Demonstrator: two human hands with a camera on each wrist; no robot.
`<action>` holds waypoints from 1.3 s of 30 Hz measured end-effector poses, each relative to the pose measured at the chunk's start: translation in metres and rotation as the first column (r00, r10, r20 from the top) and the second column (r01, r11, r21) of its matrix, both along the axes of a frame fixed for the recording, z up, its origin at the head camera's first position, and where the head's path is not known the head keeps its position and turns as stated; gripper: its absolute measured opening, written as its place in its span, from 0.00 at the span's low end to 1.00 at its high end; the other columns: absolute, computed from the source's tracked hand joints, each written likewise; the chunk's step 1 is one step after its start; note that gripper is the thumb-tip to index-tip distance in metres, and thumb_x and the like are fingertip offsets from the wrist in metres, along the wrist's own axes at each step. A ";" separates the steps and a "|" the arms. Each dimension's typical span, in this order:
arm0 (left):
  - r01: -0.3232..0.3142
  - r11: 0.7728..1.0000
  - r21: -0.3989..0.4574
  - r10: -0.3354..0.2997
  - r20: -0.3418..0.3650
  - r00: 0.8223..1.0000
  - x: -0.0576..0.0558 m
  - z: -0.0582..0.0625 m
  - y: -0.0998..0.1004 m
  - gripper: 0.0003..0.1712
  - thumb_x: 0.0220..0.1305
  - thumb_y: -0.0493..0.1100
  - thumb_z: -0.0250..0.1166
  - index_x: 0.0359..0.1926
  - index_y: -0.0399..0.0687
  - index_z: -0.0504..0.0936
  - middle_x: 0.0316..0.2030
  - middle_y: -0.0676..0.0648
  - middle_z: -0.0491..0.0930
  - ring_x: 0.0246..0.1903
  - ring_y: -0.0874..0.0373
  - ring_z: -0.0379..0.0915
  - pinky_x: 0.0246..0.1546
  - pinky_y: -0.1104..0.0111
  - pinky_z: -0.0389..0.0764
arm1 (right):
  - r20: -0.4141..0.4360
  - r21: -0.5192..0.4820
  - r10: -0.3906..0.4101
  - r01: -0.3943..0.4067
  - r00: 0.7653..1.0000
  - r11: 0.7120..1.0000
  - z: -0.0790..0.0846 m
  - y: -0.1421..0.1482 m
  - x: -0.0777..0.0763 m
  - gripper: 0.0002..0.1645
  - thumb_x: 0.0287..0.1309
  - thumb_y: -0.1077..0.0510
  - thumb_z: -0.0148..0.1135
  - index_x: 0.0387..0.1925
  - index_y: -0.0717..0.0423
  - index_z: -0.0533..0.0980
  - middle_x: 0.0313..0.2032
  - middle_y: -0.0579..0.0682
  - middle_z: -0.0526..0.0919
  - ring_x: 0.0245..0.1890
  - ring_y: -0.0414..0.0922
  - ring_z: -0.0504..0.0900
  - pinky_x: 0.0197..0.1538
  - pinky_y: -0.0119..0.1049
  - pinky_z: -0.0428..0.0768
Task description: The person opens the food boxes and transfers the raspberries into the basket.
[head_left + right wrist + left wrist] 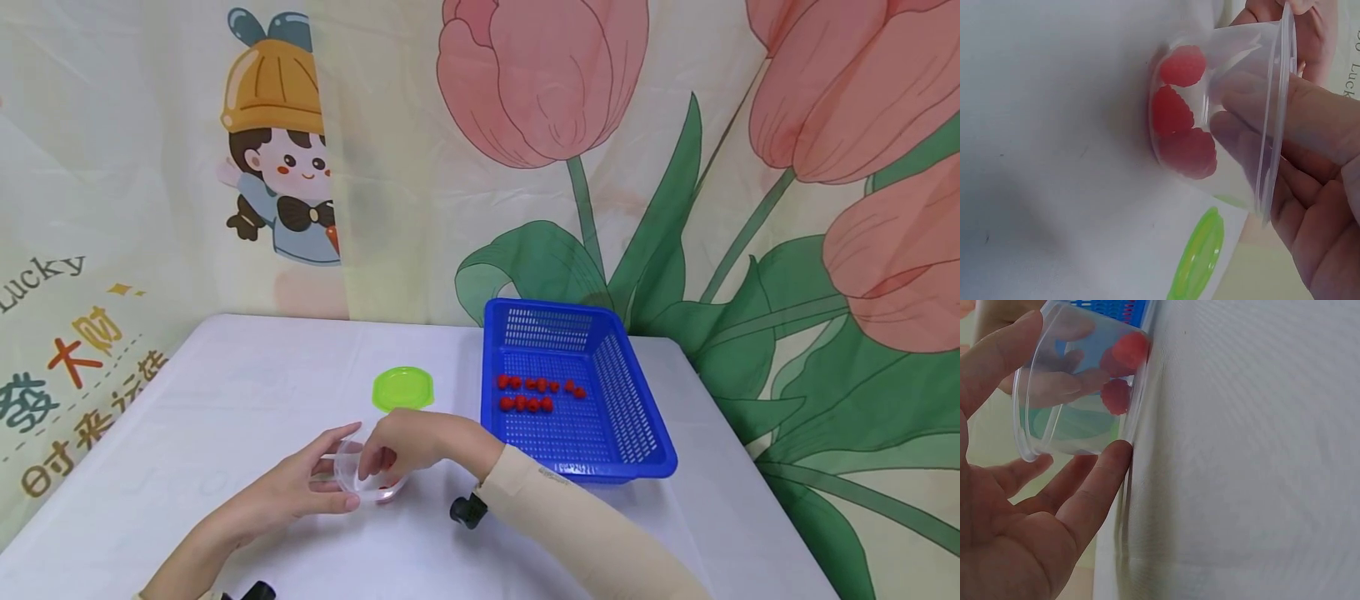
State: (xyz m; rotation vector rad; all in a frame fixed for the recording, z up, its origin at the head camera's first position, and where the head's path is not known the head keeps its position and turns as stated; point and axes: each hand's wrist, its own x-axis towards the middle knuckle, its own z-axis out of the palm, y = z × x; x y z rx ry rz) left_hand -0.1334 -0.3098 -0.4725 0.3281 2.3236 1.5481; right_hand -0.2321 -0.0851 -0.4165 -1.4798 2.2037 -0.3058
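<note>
A clear plastic tub (347, 471) stands on the white tablecloth. My left hand (303, 483) holds it from the left, thumb and fingers spread around its side. Reaching in through the top, my right hand (412, 440) has its fingers inside the tub. Three raspberries show through the wall at the tub's bottom in the right wrist view: an upper raspberry (1184, 65), a middle raspberry (1171, 111) and a larger raspberry (1190, 153). The right fingertips are close to the raspberries, with none seen pinched between them.
A blue basket (654, 417) at the right holds several raspberries (527, 403) in two rows. Behind the tub lies a green lid (403, 387). A printed curtain (390, 167) hangs along the table's back edge.
</note>
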 end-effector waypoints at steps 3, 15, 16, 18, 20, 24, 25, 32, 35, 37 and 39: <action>-0.001 1.000 0.000 0.001 0.002 1.000 0.000 0.000 0.000 0.57 0.65 0.45 0.77 0.85 0.57 0.51 0.78 0.36 0.61 0.71 0.34 0.69 0.60 0.60 0.83 | -0.017 0.057 0.021 -0.020 1.000 0.998 0.000 -0.006 0.001 0.16 0.64 0.63 0.76 0.52 0.48 0.89 0.38 0.37 0.87 0.38 0.31 0.80 0.45 0.16 0.76; -0.010 1.000 0.001 0.010 0.014 1.000 0.002 0.000 -0.001 0.57 0.65 0.45 0.77 0.85 0.59 0.51 0.79 0.35 0.59 0.68 0.37 0.73 0.56 0.70 0.81 | -0.064 0.214 0.005 0.008 0.998 0.977 0.001 -0.021 0.007 0.15 0.65 0.65 0.73 0.49 0.44 0.90 0.34 0.35 0.86 0.36 0.31 0.80 0.43 0.17 0.77; -0.009 1.000 0.001 0.009 0.016 1.000 0.001 0.000 -0.001 0.57 0.65 0.45 0.77 0.85 0.59 0.51 0.79 0.35 0.59 0.68 0.37 0.73 0.56 0.69 0.81 | -0.068 0.219 0.005 0.010 0.998 0.976 0.000 -0.022 0.007 0.15 0.65 0.65 0.73 0.48 0.44 0.90 0.34 0.35 0.86 0.36 0.31 0.80 0.42 0.17 0.77; -0.008 1.000 0.004 0.008 0.018 1.000 0.001 0.000 -0.001 0.57 0.66 0.44 0.77 0.85 0.60 0.50 0.79 0.35 0.58 0.68 0.36 0.73 0.57 0.66 0.81 | -0.086 0.227 0.012 0.008 0.996 0.974 -0.001 -0.023 0.007 0.15 0.65 0.64 0.74 0.49 0.44 0.90 0.34 0.34 0.86 0.36 0.30 0.80 0.42 0.17 0.76; -0.007 1.000 0.005 0.007 0.021 1.000 0.002 0.000 -0.001 0.57 0.66 0.45 0.77 0.85 0.60 0.50 0.79 0.34 0.57 0.68 0.36 0.73 0.58 0.63 0.81 | -0.106 0.237 0.017 0.008 0.994 0.971 -0.002 -0.024 0.008 0.14 0.66 0.63 0.74 0.48 0.43 0.90 0.34 0.34 0.86 0.36 0.31 0.80 0.42 0.17 0.76; -0.006 1.000 0.006 0.006 0.026 1.000 0.002 0.001 0.000 0.56 0.66 0.45 0.76 0.85 0.61 0.50 0.80 0.34 0.55 0.68 0.35 0.73 0.60 0.56 0.81 | -0.145 0.254 0.031 0.007 0.989 0.967 -0.003 -0.025 0.009 0.13 0.66 0.62 0.73 0.47 0.42 0.90 0.34 0.34 0.85 0.36 0.32 0.79 0.41 0.18 0.76; -0.006 1.000 0.006 0.005 0.026 1.000 0.002 0.001 0.000 0.56 0.66 0.45 0.76 0.85 0.60 0.50 0.80 0.33 0.56 0.68 0.35 0.73 0.61 0.56 0.81 | -0.149 0.257 0.026 0.013 0.988 0.966 -0.003 -0.025 0.010 0.12 0.66 0.62 0.73 0.47 0.42 0.90 0.33 0.35 0.85 0.36 0.32 0.79 0.41 0.19 0.76; -0.004 1.000 0.006 0.003 0.029 1.000 0.001 0.000 -0.001 0.56 0.67 0.45 0.76 0.85 0.62 0.50 0.80 0.34 0.55 0.69 0.35 0.72 0.62 0.54 0.81 | -0.150 0.260 -0.002 0.042 0.989 0.965 -0.003 -0.024 0.012 0.09 0.67 0.60 0.74 0.45 0.42 0.91 0.32 0.35 0.85 0.35 0.34 0.78 0.39 0.20 0.76; -0.003 1.000 0.009 0.003 0.025 1.000 0.001 -0.001 -0.001 0.56 0.67 0.45 0.76 0.85 0.62 0.50 0.80 0.34 0.55 0.69 0.35 0.72 0.62 0.53 0.80 | -0.148 0.256 -0.010 0.048 0.989 0.966 -0.004 -0.023 0.012 0.09 0.67 0.59 0.74 0.44 0.41 0.91 0.31 0.35 0.85 0.34 0.34 0.78 0.39 0.19 0.76; -0.002 1.000 0.010 0.002 0.022 1.000 0.001 -0.001 -0.001 0.56 0.67 0.45 0.76 0.85 0.61 0.50 0.80 0.33 0.55 0.69 0.34 0.72 0.62 0.53 0.80 | -0.144 0.247 -0.013 0.048 0.990 0.968 -0.004 -0.022 0.011 0.08 0.67 0.59 0.74 0.43 0.41 0.91 0.31 0.35 0.85 0.34 0.34 0.78 0.39 0.19 0.76; -0.004 1.000 0.012 0.004 0.023 1.000 0.001 -0.001 -0.001 0.57 0.66 0.45 0.77 0.85 0.60 0.50 0.80 0.33 0.55 0.69 0.34 0.72 0.62 0.53 0.80 | -0.133 0.233 -0.010 0.042 0.991 0.971 -0.005 -0.022 0.010 0.09 0.67 0.60 0.73 0.42 0.41 0.91 0.31 0.35 0.85 0.34 0.34 0.79 0.39 0.19 0.76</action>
